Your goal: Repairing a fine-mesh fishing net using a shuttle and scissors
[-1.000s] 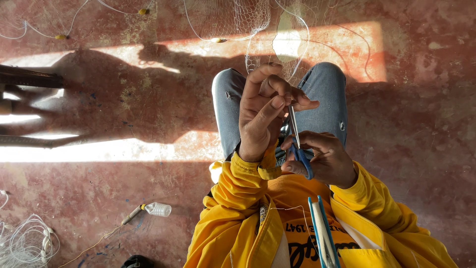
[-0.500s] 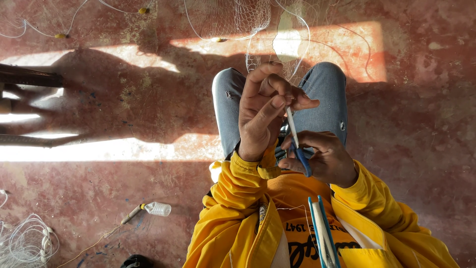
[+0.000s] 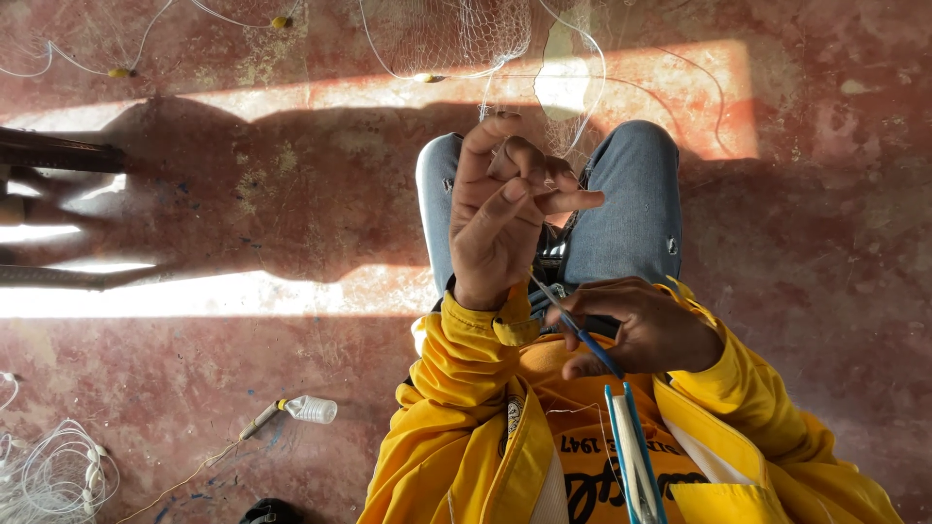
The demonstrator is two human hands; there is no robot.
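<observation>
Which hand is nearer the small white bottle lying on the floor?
Left. The left hand is raised over the knees, on the same side as the white bottle; the right hand, holding a blue tool, is farther away.

Thin white monofilament fishing net (image 3: 456, 39): fine, translucent, slightly glossy mesh w/ small yellow plastic floats (image 3: 280, 21). Below net, faded blue denim jeans (image 3: 631, 194): matt woven cloth, soft-looking. Left hand (image 3: 500, 213) pinches net strands; right hand (image 3: 641, 325) grips slim blue plastic netting needle (image 3: 582, 335), smooth, semi-gloss. Yellow jacket (image 3: 456, 408) below jeans: smooth cloth, slight sheen. Red-brown concrete floor (image 3: 243, 194) left of jeans: rough, blotchy, matt. Small clear plastic bottle (image 3: 313, 409) on floor: ribbed, glossy.
</observation>
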